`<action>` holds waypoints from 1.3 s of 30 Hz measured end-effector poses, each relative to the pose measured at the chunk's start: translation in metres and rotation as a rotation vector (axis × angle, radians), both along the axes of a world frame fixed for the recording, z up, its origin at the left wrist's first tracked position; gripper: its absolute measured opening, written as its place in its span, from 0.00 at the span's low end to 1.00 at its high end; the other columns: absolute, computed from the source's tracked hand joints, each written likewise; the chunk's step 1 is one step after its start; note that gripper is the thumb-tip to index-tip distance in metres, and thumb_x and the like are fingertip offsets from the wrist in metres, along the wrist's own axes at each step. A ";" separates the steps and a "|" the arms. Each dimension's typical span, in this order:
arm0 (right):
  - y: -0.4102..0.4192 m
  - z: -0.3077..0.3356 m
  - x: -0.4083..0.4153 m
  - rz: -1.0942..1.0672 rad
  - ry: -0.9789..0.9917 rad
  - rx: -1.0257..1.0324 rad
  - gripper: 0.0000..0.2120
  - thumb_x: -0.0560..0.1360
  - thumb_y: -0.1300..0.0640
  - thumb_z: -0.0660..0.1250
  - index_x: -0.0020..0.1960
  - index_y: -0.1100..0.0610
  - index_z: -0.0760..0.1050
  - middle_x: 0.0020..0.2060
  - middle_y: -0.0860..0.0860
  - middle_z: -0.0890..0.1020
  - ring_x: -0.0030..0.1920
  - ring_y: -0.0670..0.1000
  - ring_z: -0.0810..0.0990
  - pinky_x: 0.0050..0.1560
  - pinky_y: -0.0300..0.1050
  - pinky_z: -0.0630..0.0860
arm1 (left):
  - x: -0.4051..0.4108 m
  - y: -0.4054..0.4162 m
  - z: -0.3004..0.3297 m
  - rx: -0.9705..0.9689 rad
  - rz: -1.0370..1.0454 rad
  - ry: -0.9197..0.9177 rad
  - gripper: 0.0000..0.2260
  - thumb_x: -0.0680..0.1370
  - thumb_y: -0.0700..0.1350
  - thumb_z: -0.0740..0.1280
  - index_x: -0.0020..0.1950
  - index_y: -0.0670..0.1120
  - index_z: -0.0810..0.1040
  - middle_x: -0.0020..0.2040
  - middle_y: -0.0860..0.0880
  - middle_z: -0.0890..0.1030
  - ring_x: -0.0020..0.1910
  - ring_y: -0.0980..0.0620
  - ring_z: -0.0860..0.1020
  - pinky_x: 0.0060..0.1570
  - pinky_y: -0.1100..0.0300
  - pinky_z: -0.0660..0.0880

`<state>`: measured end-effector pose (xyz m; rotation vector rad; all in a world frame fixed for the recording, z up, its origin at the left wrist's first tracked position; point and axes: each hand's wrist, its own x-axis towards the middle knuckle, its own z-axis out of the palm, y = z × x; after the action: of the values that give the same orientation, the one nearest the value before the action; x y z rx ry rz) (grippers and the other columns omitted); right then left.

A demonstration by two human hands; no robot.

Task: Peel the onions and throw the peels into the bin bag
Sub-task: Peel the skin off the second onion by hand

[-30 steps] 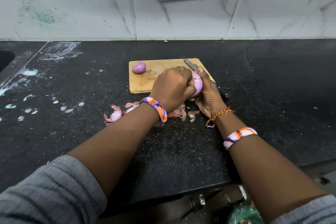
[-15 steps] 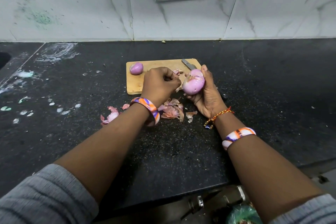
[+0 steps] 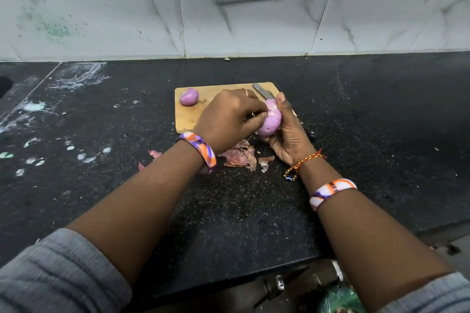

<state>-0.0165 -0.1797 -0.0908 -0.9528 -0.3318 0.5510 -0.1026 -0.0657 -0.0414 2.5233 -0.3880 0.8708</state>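
left hand (image 3: 229,119) back pinching at the onion (image 3: 270,119) the right hand (image 3: 287,134) grips above the board's (image 3: 188,119) near edge

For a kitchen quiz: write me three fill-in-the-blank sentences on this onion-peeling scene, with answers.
1. The right hand holds an ____.
2. A peeled onion lies on the wooden ____.
3. Loose peels lie on the black ____, below the left hand.

Answers: onion; cutting board; counter

A home kitchen: black stone counter (image 3: 356,114), chopping board (image 3: 188,119) (wooden), tiled wall (image 3: 101,7)
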 end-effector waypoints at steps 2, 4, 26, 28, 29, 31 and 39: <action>0.001 0.000 0.000 -0.026 -0.045 -0.086 0.28 0.54 0.35 0.75 0.45 0.53 0.80 0.39 0.53 0.81 0.34 0.50 0.78 0.29 0.41 0.75 | 0.002 0.001 0.006 0.148 -0.006 0.001 0.13 0.72 0.46 0.61 0.41 0.40 0.81 0.36 0.42 0.81 0.35 0.42 0.78 0.33 0.50 0.75; 0.000 0.001 -0.001 -0.044 -0.077 -0.144 0.15 0.69 0.41 0.66 0.45 0.52 0.78 0.33 0.50 0.80 0.28 0.47 0.75 0.24 0.37 0.69 | 0.003 0.001 0.014 0.285 -0.007 0.023 0.11 0.70 0.45 0.61 0.37 0.40 0.80 0.33 0.42 0.78 0.31 0.42 0.76 0.28 0.54 0.74; -0.005 0.004 0.003 -0.040 0.110 0.011 0.13 0.77 0.47 0.56 0.50 0.56 0.71 0.38 0.54 0.78 0.26 0.47 0.77 0.20 0.36 0.72 | 0.013 0.001 0.000 -0.585 0.091 0.292 0.07 0.72 0.35 0.68 0.46 0.42 0.82 0.36 0.48 0.82 0.33 0.59 0.77 0.45 0.56 0.77; -0.005 0.002 0.005 -0.021 0.116 0.029 0.16 0.76 0.48 0.56 0.45 0.59 0.75 0.36 0.54 0.80 0.28 0.47 0.78 0.23 0.37 0.74 | 0.011 -0.002 0.000 -0.531 0.053 0.282 0.08 0.71 0.36 0.69 0.49 0.42 0.82 0.42 0.49 0.83 0.38 0.57 0.79 0.48 0.61 0.77; -0.005 0.001 0.006 -0.007 0.123 0.045 0.16 0.74 0.48 0.58 0.43 0.59 0.77 0.36 0.54 0.81 0.29 0.48 0.78 0.25 0.37 0.75 | 0.010 -0.004 0.000 -0.487 0.049 0.266 0.08 0.71 0.37 0.70 0.49 0.42 0.82 0.43 0.49 0.82 0.39 0.57 0.79 0.47 0.65 0.76; -0.004 0.001 0.007 0.034 0.144 0.089 0.17 0.70 0.48 0.62 0.46 0.61 0.78 0.39 0.55 0.81 0.34 0.48 0.80 0.31 0.39 0.79 | 0.008 -0.007 0.001 -0.402 0.049 0.232 0.07 0.70 0.40 0.72 0.47 0.42 0.83 0.42 0.50 0.82 0.40 0.56 0.80 0.44 0.67 0.75; -0.003 -0.002 0.010 0.124 0.106 0.116 0.27 0.50 0.45 0.80 0.44 0.60 0.83 0.43 0.57 0.82 0.42 0.51 0.81 0.43 0.43 0.80 | 0.010 -0.017 0.000 -0.193 0.127 0.116 0.06 0.69 0.42 0.69 0.39 0.41 0.84 0.36 0.43 0.82 0.36 0.47 0.78 0.40 0.52 0.76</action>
<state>-0.0060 -0.1827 -0.0932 -0.7921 -0.3253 0.6856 -0.0926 -0.0823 -0.0414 2.4246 -0.1025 0.7632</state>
